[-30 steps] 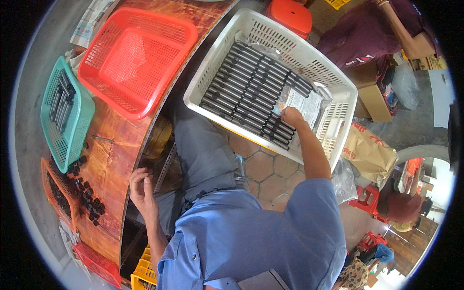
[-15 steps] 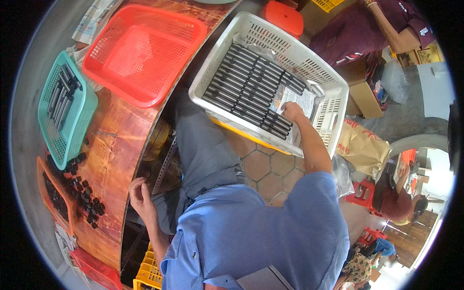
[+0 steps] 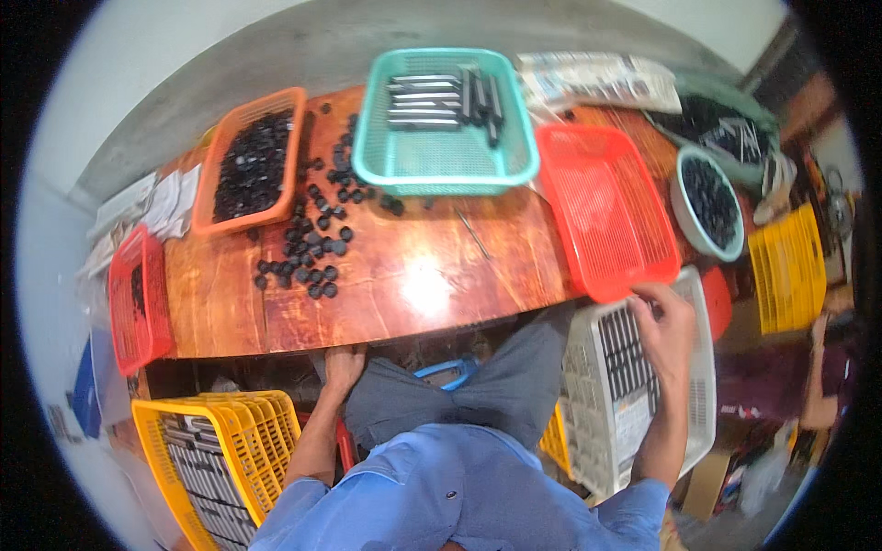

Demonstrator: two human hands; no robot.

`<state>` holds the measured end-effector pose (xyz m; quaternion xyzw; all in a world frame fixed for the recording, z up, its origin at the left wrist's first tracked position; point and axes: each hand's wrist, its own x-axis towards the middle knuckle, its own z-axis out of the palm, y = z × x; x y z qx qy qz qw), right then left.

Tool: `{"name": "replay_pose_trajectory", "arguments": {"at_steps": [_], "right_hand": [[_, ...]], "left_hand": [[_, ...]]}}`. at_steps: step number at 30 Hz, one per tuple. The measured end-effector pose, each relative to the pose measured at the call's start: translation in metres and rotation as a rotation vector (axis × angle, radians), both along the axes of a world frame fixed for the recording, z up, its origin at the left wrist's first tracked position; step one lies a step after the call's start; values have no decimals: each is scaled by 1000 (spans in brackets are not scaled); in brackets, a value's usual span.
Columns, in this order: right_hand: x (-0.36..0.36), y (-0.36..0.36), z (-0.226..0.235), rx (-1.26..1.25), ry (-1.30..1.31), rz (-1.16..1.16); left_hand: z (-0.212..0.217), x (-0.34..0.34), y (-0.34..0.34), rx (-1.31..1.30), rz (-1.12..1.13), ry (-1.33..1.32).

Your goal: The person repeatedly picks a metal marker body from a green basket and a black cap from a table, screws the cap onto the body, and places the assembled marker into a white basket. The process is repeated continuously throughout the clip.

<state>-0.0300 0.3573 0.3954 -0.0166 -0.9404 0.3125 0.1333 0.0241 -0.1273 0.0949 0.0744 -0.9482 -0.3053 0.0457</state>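
Note:
My right hand [image 3: 669, 329] is raised over the white crate [image 3: 706, 395], beside the near corner of the red basket [image 3: 599, 292]. Its fingers are bent and apart, with nothing visible between them; contact with the basket's rim is unclear. Black-and-silver rods [image 3: 627, 347] lie in rows in the crate. My left hand [image 3: 343, 369] is at the table's front edge above my thigh, its fingers partly hidden. In front of me on the table [image 3: 367, 317] sits a teal basket [image 3: 446, 179] containing several similar rods [image 3: 424, 101]. Small black caps [image 3: 312, 243] are scattered to its left.
An orange basket [image 3: 296, 138] of black pieces stands at left, near a smaller red basket [image 3: 156, 321]. Yellow crates [image 3: 276, 432] with rods are below left. A pale blue bowl [image 3: 687, 216] and yellow crate [image 3: 785, 266] stand at right, near another person's arm [image 3: 818, 386].
My view has swung left from the white crate to the table. My right hand has left the rods and risen near the red basket. My left hand is now at the table's edge.

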Motion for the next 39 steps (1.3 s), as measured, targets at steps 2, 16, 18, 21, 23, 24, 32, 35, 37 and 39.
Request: {"name": "replay_pose_trajectory", "arguments": {"at_steps": [2,16,18,21,23,24,32,35,37,39], "right_hand": [[-55,-51,14,124,90,231],[-360,-232,-95,720,-83,361],[-365,-235,-99,741,-198,376],[-359,-233,-99,728,-268,386],[-351,-224,-91,716,-259,371],[-345,-220,-81,698,-262,357],[-207,-197,56,200,-313,581],[-126,-183,38,-164,-259,651],[-75,-181,19,-70,17,712],[-34,-181,-3,-82,-21,643]], "left_hand": [[0,-2,6,-87,-7,-3],[4,-1,-1,57,144,-60],[-13,-2,-6,44,115,83],[-26,0,-3,44,136,139],[-20,-5,2,57,132,137],[-11,-6,5,63,114,139],[125,15,55,390,-322,512],[153,-11,96,910,-119,407],[205,-38,122,1355,-199,438],[208,-50,144,1265,-222,409]]}}
